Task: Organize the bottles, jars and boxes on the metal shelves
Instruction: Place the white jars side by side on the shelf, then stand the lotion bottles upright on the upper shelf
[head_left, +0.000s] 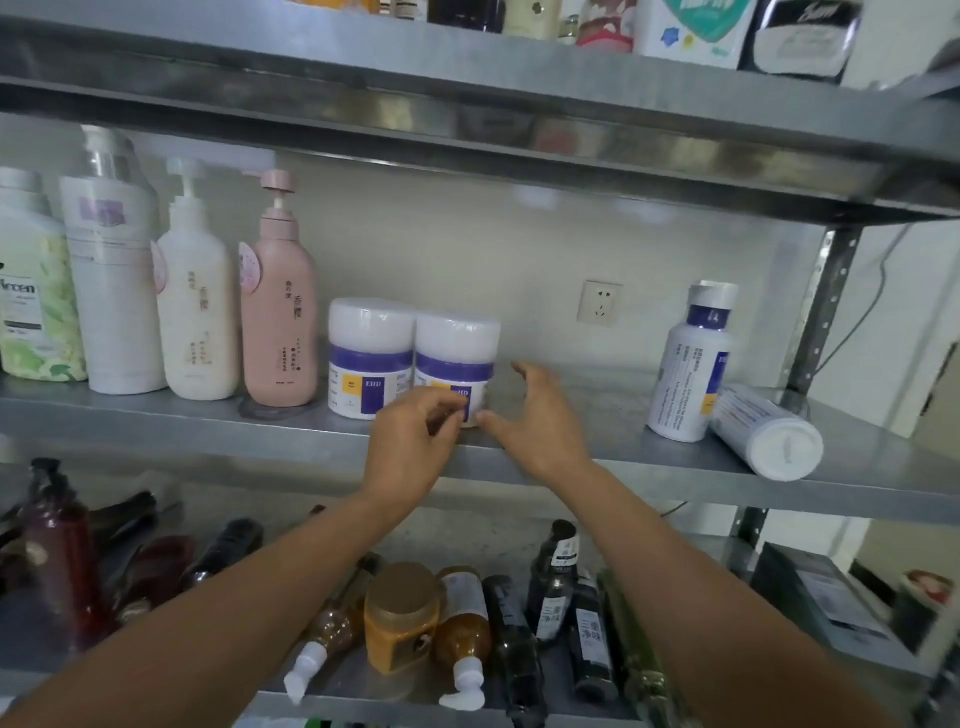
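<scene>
1. Jars come first: two squat white plastic tubs with purple bands stand upright and touching near the front edge of the middle grey metal shelf (597, 415). The left jar (370, 353) sits just beside a tall pink pump bottle (278, 322), and the right jar (457, 348) is on its other side
2. The left hand (415, 447) is in front of the right jar's label with its fingers curled toward the thumb. I cannot tell whether it pinches the jar or only hovers
3. The right hand (535, 421) is just beside that jar on its right, fingers spread wide, holding nothing
4. Well apart, toward the shelf's right end, a white upright bottle (693, 364) with a blue label stands. A matching fallen bottle (763, 431) lies against it, long axis running back to front, round white end toward the front edge
5. The right hand is the nearer one, so righting the fallen bottle looks like its job
</scene>
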